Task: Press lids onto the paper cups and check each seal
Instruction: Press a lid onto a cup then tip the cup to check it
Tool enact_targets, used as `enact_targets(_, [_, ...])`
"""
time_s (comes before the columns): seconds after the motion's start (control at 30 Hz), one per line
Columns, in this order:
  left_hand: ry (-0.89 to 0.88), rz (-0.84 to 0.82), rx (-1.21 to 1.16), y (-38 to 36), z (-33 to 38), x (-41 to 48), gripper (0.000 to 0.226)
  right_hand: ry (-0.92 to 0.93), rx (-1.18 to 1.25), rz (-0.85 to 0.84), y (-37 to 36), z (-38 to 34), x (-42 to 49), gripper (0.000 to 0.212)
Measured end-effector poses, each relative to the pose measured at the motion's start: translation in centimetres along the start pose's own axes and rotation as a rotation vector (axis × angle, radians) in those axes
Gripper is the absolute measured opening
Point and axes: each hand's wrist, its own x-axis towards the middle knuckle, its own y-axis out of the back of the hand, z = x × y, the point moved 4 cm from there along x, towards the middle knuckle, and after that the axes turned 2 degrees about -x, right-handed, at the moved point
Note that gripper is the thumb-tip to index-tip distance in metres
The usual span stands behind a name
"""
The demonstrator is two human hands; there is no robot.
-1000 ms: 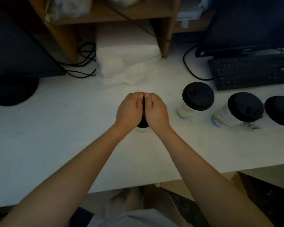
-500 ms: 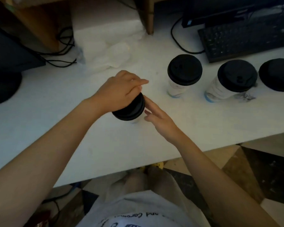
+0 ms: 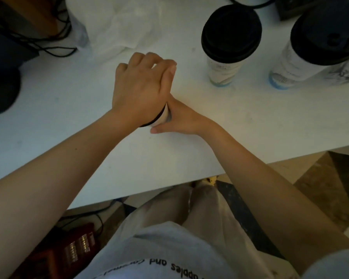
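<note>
A white paper cup (image 3: 163, 117) with a black lid (image 3: 149, 124) stands on the white table (image 3: 69, 121) near its front edge. My left hand (image 3: 139, 91) lies on top of the lid, fingers curled down over its far rim, and hides almost all of it. My right hand (image 3: 181, 119) wraps the cup's wall from the right, thumb on the near side. Only a sliver of cup and lid rim shows between the hands.
Two more lidded cups (image 3: 230, 31) (image 3: 328, 31) stand at the back right. A crumpled white plastic bag (image 3: 119, 21) lies behind my hands. Black cables (image 3: 48, 43) and a dark monitor base (image 3: 0, 91) sit at the left. The table's front edge (image 3: 169, 182) runs just below my forearms.
The camera has tilted down and closer. My left hand moved from gripping the lid's side to lying over its top; my right hand went from touching the cup to wrapping its wall.
</note>
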Motion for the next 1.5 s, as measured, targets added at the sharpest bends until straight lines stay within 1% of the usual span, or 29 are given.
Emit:
enact_targets(0.1, [0.0,0.009,-0.004,-0.1,-0.2,0.0,0.046,0.016,-0.013,-0.054,0.2,0.0,0.5,0.098])
enact_targets(0.17, [0.001,0.017,-0.006,-0.1,-0.1,0.0,0.045,0.02,-0.027,-0.053,0.2,0.0,0.6,0.097])
enact_targets(0.27, [0.007,0.001,-0.035,0.2,0.1,-0.1,0.047,0.036,-0.022,0.005,0.2,0.1,0.3,0.092])
enact_targets(0.4, [-0.078,-0.074,-0.136,0.6,0.3,-0.1,0.051,0.067,0.021,0.118,-0.5,0.2,-0.1,0.088])
enact_targets(0.47, [-0.099,-0.065,-0.289,1.2,0.2,-0.1,0.048,0.072,0.042,0.221,-1.1,0.3,-0.3,0.083])
enact_targets(0.53, [-0.053,0.044,-0.445,2.0,-0.4,-0.2,0.044,0.087,0.098,0.384,-2.1,0.4,-0.9,0.075])
enact_targets(0.57, [-0.006,0.094,-0.452,2.2,-0.9,-0.3,0.043,0.092,0.13,0.478,-2.7,0.4,-1.2,0.071])
enact_targets(0.6, [0.049,0.111,-0.411,2.2,-1.3,-0.4,0.044,0.076,0.141,0.575,-3.5,0.3,-1.3,0.068])
enact_targets(0.67, [0.152,0.056,-0.304,1.5,-2.1,-0.7,0.044,0.025,0.163,0.737,-5.1,-0.2,-1.4,0.069])
enact_targets(0.7, [0.193,0.022,-0.274,1.1,-2.2,-0.9,0.045,0.029,0.251,0.778,-5.8,-0.5,-1.3,0.07])
enact_targets(0.73, [0.217,0.009,-0.25,0.9,-2.3,-1.2,0.047,0.047,0.32,0.777,-6.5,-0.6,-1.1,0.07])
enact_targets(0.77, [0.215,0.012,-0.233,0.8,-2.4,-1.4,0.049,0.048,0.318,0.77,-6.8,-0.5,-1.1,0.072])
enact_targets(0.83, [0.177,0.004,-0.239,0.8,-2.5,-1.5,0.053,-0.006,0.137,0.694,-6.3,-0.2,-1.5,0.076])
enact_targets(0.97, [0.052,-0.098,-0.29,1.2,-2.9,-1.5,0.058,0.058,-0.088,0.382,-2.1,0.0,-2.2,0.085])
enact_targets(1.07, [-0.014,-0.156,-0.283,1.3,-2.7,-1.2,0.064,0.053,-0.036,0.112,-0.5,-0.6,-1.0,0.093])
enact_targets(1.1, [-0.019,-0.147,-0.252,1.4,-2.6,-1.1,0.065,0.041,-0.026,0.08,-0.6,-0.8,-0.5,0.093])
enact_targets(1.17, [0.027,-0.11,-0.185,1.2,-2.7,-0.8,0.059,0.028,-0.012,0.114,-1.2,-1.0,0.0,0.09])
enact_targets(1.23, [0.097,-0.108,-0.137,0.7,-2.8,-0.8,0.057,0.038,0.024,0.187,-1.8,-0.9,0.1,0.088])
enact_targets(1.3, [0.125,-0.108,-0.095,0.3,-2.7,-0.9,0.056,0.054,0.051,0.227,-2.3,-0.6,0.0,0.087])
enact_targets(1.4, [0.12,-0.097,-0.081,0.1,-2.6,-0.8,0.045,0.06,0.06,0.225,-2.3,-0.4,0.0,0.088])
enact_targets(1.5, [0.114,-0.069,-0.062,0.0,-2.7,-0.8,0.046,0.062,0.025,0.191,-2.0,-0.2,0.3,0.089])
